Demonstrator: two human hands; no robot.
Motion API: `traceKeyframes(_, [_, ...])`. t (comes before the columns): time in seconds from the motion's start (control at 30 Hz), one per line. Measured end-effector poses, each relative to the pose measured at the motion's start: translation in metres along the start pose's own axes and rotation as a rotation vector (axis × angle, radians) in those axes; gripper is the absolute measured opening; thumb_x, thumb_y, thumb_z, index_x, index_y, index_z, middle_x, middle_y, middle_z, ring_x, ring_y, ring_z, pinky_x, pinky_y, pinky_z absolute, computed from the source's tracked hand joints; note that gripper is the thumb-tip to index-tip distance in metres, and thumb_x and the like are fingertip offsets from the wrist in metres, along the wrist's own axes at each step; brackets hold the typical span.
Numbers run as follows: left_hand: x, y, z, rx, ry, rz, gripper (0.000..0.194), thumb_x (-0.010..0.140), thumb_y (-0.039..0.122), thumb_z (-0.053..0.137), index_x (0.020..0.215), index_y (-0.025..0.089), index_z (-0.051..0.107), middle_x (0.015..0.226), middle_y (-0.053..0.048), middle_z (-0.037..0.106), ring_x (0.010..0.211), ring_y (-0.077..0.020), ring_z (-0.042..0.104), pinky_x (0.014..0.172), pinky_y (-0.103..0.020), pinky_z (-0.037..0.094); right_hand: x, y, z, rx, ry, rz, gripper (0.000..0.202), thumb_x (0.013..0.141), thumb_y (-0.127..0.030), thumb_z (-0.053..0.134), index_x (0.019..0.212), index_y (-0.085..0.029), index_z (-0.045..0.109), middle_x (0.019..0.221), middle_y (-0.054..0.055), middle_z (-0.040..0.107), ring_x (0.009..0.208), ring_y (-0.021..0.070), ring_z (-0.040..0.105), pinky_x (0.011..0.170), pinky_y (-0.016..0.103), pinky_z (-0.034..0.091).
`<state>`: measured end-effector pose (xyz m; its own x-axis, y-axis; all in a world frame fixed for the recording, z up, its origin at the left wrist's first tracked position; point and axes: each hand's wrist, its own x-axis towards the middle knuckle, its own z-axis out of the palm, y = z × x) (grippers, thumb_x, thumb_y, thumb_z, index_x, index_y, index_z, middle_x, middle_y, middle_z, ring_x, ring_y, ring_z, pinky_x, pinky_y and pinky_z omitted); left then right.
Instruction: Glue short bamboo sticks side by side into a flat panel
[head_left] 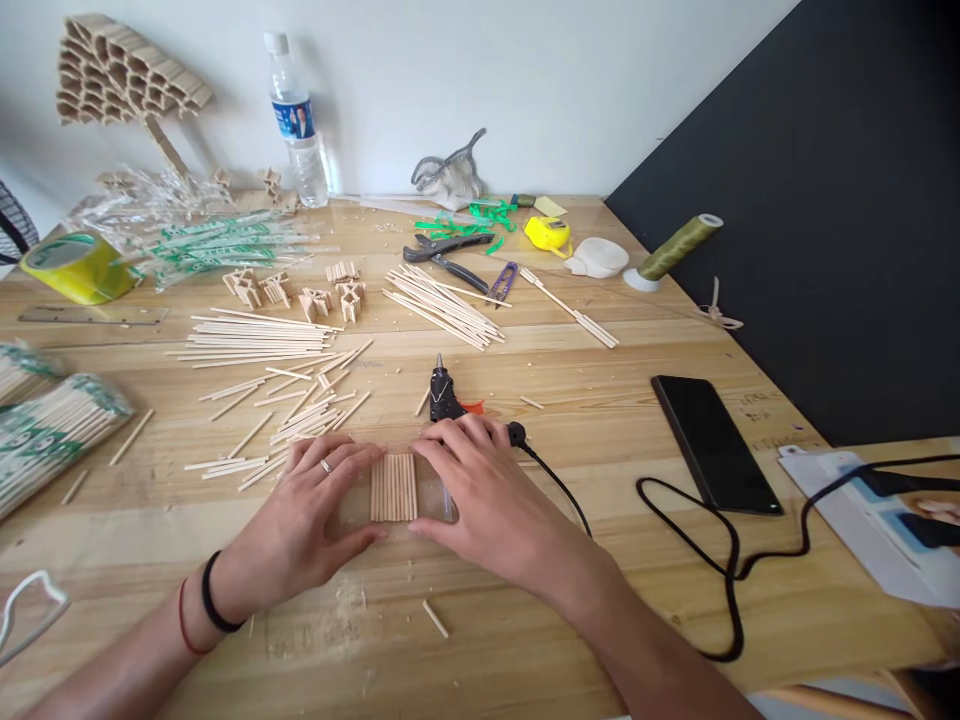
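A flat row of short wooden sticks [394, 488] lies side by side on a clear sheet at the table's front middle. My left hand [322, 505] curves around its left side, thumb at the near corner and fingers at the far one. On the opposite side my right hand [484, 490] does likewise, thumb near and fingertips far, so the row is held between both. Just beyond my right fingers rests a black glue gun [444, 395] with an orange trigger, partly hidden by that hand. Loose cut sticks [307, 420] are scattered past my left hand.
Longer sticks [446, 305], pliers [450, 255], purple snips [502, 284] and a yellow tape measure [548, 235] lie farther back. A phone [715, 443] and black cable [731, 570] are at right. Bagged sticks [60, 440], yellow tape [79, 268] and a water bottle [296, 130] stand left and behind.
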<state>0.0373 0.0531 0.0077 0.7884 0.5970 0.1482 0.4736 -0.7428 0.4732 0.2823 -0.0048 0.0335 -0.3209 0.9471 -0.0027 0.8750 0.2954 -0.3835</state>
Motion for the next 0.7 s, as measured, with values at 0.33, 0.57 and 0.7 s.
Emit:
traceKeyframes(0.33, [0.0017,0.0026,-0.0033,-0.001,0.017,0.054,0.042,0.099,0.027,0.068,0.138,0.020,0.055,0.133,-0.011,0.066,0.123,-0.0299,0.055,0.105,-0.048,0.039,-0.0018,-0.0010,-0.0071,-0.004,-0.035,0.004,0.055,0.078,-0.041,0.093,0.121,-0.017,0.071,0.123,0.011,0.068,0.117,0.0352,0.056,0.107,0.058,0.041])
traceKeyframes(0.57, [-0.0002,0.0023,0.0001,-0.006,0.038,0.092,0.040,0.099,0.025,0.067,0.138,0.018,0.059,0.140,-0.015,0.063,0.129,-0.0316,0.056,0.108,-0.051,0.045,-0.0015,0.0006,-0.0049,-0.009,-0.021,-0.005,0.055,0.079,-0.043,0.092,0.122,-0.017,0.070,0.125,0.012,0.068,0.117,0.0359,0.057,0.108,0.059,0.041])
traceKeyframes(0.7, [-0.0046,0.0012,0.0061,-0.100,0.044,0.186,0.035,0.103,0.017,0.063,0.138,0.018,0.061,0.143,-0.014,0.062,0.135,-0.0250,0.058,0.110,-0.039,0.053,-0.0008,-0.0016,-0.0061,-0.009,-0.052,-0.003,0.048,0.081,-0.040,0.091,0.118,-0.017,0.072,0.121,0.012,0.069,0.116,0.0350,0.059,0.109,0.058,0.041])
